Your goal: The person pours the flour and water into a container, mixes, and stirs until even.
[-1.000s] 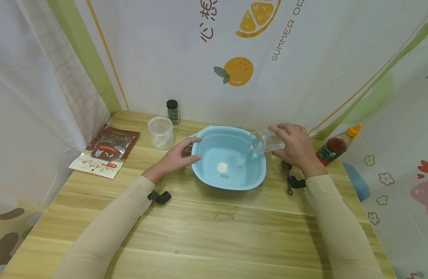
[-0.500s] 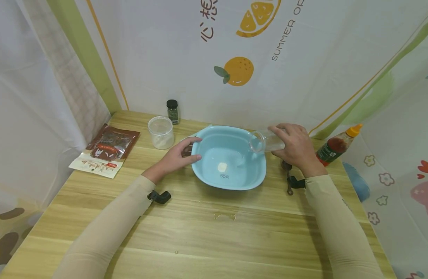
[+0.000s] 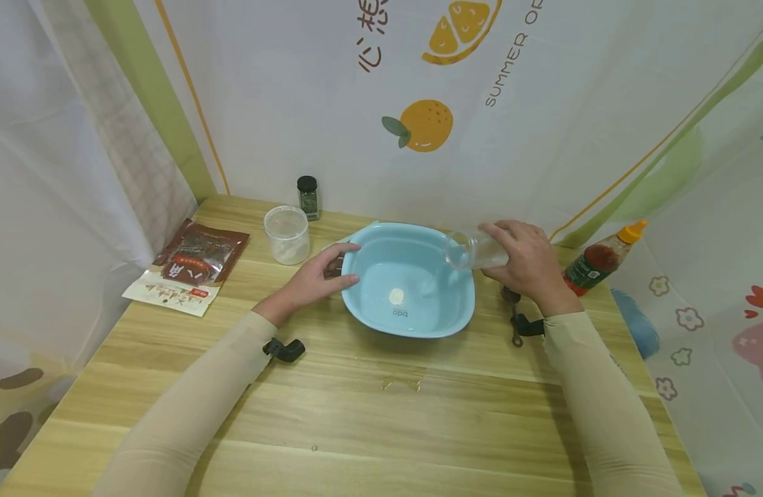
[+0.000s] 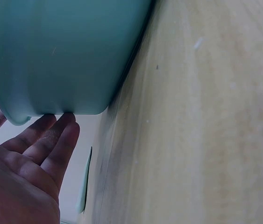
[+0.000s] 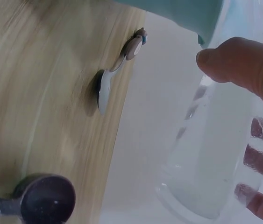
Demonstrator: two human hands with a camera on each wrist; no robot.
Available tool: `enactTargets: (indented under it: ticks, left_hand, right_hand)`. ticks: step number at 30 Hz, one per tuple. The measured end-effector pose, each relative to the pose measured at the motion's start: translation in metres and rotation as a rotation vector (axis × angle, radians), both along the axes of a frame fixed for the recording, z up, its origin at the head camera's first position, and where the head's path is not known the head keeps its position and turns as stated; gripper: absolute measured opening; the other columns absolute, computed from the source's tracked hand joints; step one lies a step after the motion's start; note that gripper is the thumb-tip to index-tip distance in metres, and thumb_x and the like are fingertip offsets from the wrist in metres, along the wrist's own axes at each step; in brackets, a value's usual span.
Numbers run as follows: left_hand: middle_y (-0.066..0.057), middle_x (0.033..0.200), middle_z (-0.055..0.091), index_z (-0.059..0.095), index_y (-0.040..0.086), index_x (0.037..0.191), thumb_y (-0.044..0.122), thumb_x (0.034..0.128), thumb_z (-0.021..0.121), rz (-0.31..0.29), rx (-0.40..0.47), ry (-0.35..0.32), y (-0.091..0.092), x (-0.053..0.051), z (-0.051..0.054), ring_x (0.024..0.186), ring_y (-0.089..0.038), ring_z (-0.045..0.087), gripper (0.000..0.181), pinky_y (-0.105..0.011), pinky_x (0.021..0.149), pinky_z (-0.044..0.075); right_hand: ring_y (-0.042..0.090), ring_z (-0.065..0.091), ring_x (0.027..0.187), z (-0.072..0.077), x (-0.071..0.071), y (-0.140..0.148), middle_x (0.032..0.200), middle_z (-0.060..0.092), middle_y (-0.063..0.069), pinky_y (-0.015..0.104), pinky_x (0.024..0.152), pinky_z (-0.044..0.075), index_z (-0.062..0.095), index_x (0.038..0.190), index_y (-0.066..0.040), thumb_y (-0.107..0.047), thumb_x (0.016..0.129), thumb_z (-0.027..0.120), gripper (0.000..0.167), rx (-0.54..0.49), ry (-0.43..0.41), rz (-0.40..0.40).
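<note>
A clear cup (image 3: pixel 483 250) lies tipped well over on its side, its mouth just past the right rim of a pale blue basin (image 3: pixel 387 245), which stands near the back of the table (image 3: pixel 356 428). The right hand (image 3: pixel 530 262) has the cup in its grip, thumb on one side and fingers round the other, a hold that seems meant to govern the tilt while keeping the mouth free above the basin. A faint ripple-like mark shows inside the basin below it, though no clear stream can be made out. The left hand (image 3: pixel 309 283) grips the opposite rim, thumb over the edge and fingertips against the outer wall, probably to steady the basin. Beside the right wrist lies a dark scoop (image 5: pixel 49 200); a teaspoon (image 5: pixel 104 91) lies near the back edge, visible only from that wrist. Farther right, a sauce bottle (image 3: pixel 599 266) leans in view; to the left are a tub (image 3: pixel 288 238), a spice jar (image 3: pixel 308 200) and a flat bag (image 3: pixel 191 269), apparently set aside to leave both arms working room.
</note>
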State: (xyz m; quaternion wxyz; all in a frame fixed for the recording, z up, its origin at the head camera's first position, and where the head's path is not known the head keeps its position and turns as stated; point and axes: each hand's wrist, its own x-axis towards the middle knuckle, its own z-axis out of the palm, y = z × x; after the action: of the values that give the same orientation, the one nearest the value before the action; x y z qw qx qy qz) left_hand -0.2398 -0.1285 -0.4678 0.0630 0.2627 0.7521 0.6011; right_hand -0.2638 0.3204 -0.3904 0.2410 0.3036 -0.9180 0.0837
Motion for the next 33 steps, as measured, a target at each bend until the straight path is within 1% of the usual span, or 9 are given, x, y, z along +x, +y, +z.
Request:
enactTargets:
  ticks: [4, 9, 12, 16, 21, 23, 26, 30, 33]
  left_hand:
    - [-0.026, 0.155, 0.061, 0.048, 0.003, 0.163, 0.008, 0.1055, 0.076, 0.002, -0.003, -0.006, 0.000, 0.000, 0.000, 0.139, -0.043, 0.065, 0.064, -0.054, 0.115, 0.056]
    - [-0.024, 0.156, 0.061, 0.048, 0.004, 0.164, 0.010, 0.1062, 0.076, 0.006, -0.007, -0.016, 0.000, 0.000, 0.001, 0.139, -0.042, 0.065, 0.064, -0.055, 0.116, 0.055]
    - [-0.026, 0.155, 0.062, 0.048, 0.003, 0.163, 0.008, 0.1059, 0.075, 0.005, -0.001, -0.012, 0.000, 0.000, 0.000, 0.139, -0.043, 0.064, 0.063, -0.056, 0.116, 0.055]
    - [-0.028, 0.154, 0.062, 0.048, 0.001, 0.162, 0.006, 0.1053, 0.075, 0.002, 0.005, -0.004, 0.000, -0.001, -0.001, 0.140, -0.046, 0.063, 0.063, -0.059, 0.116, 0.054]
    - [-0.026, 0.156, 0.061, 0.049, 0.003, 0.163, 0.008, 0.1056, 0.075, 0.004, -0.001, -0.005, 0.000, -0.001, 0.000, 0.140, -0.045, 0.064, 0.063, -0.058, 0.116, 0.054]
    - [-0.026, 0.155, 0.061, 0.049, 0.003, 0.163, 0.008, 0.1056, 0.075, 0.004, -0.002, -0.005, 0.000, 0.000, 0.000, 0.140, -0.044, 0.064, 0.063, -0.057, 0.116, 0.055]
    - [-0.027, 0.155, 0.061, 0.048, 0.002, 0.163, 0.007, 0.1055, 0.075, -0.004, 0.002, -0.004, 0.001, 0.000, 0.001, 0.140, -0.045, 0.064, 0.063, -0.057, 0.116, 0.055]
    - [-0.030, 0.153, 0.062, 0.047, 0.001, 0.163, 0.006, 0.1051, 0.075, -0.010, 0.006, -0.004, 0.000, 0.000, 0.002, 0.140, -0.046, 0.064, 0.064, -0.057, 0.115, 0.055]
    - [-0.030, 0.153, 0.062, 0.048, 0.001, 0.163, 0.006, 0.1051, 0.075, -0.008, 0.004, -0.004, 0.000, -0.001, 0.001, 0.140, -0.046, 0.064, 0.064, -0.057, 0.115, 0.055]
  right_hand:
    - [0.047, 0.068, 0.118, 0.000, 0.000, -0.001, 0.132, 0.071, 0.022, 0.071, 0.103, 0.053, 0.067, 0.146, -0.013, -0.017, 0.072, 0.104, 0.083, -0.053, -0.041, -0.013]
    - [0.046, 0.069, 0.112, 0.001, 0.000, -0.001, 0.131, 0.073, 0.019, 0.067, 0.094, 0.057, 0.066, 0.148, -0.012, -0.017, 0.073, 0.103, 0.084, -0.141, -0.101, -0.019]
    - [0.046, 0.069, 0.111, 0.000, -0.001, 0.001, 0.130, 0.072, 0.020, 0.064, 0.092, 0.058, 0.065, 0.149, -0.010, -0.014, 0.074, 0.103, 0.084, -0.216, -0.137, -0.014]
    - [0.045, 0.066, 0.115, -0.002, -0.002, 0.003, 0.131, 0.070, 0.023, 0.062, 0.096, 0.055, 0.064, 0.150, -0.004, -0.008, 0.074, 0.102, 0.086, -0.320, -0.191, -0.021]
    - [0.045, 0.063, 0.126, -0.001, -0.005, 0.007, 0.136, 0.069, 0.025, 0.066, 0.104, 0.052, 0.060, 0.155, -0.004, -0.007, 0.077, 0.102, 0.088, -0.430, -0.272, -0.060]
    - [0.045, 0.063, 0.128, -0.001, -0.006, 0.010, 0.137, 0.069, 0.025, 0.065, 0.105, 0.052, 0.059, 0.156, -0.005, -0.007, 0.080, 0.101, 0.087, -0.478, -0.300, -0.075]
    - [0.041, 0.062, 0.128, -0.002, -0.008, 0.015, 0.138, 0.068, 0.023, 0.053, 0.106, 0.053, 0.058, 0.157, -0.009, -0.009, 0.083, 0.099, 0.085, -0.562, -0.348, -0.112]
    - [0.033, 0.061, 0.131, -0.002, -0.009, 0.022, 0.144, 0.066, 0.013, 0.033, 0.099, 0.052, 0.054, 0.161, -0.018, -0.019, 0.089, 0.098, 0.084, -0.665, -0.429, -0.185]
    - [0.028, 0.061, 0.133, -0.002, -0.011, 0.027, 0.147, 0.064, 0.007, 0.026, 0.096, 0.051, 0.050, 0.164, -0.023, -0.027, 0.091, 0.096, 0.086, -0.714, -0.467, -0.233]
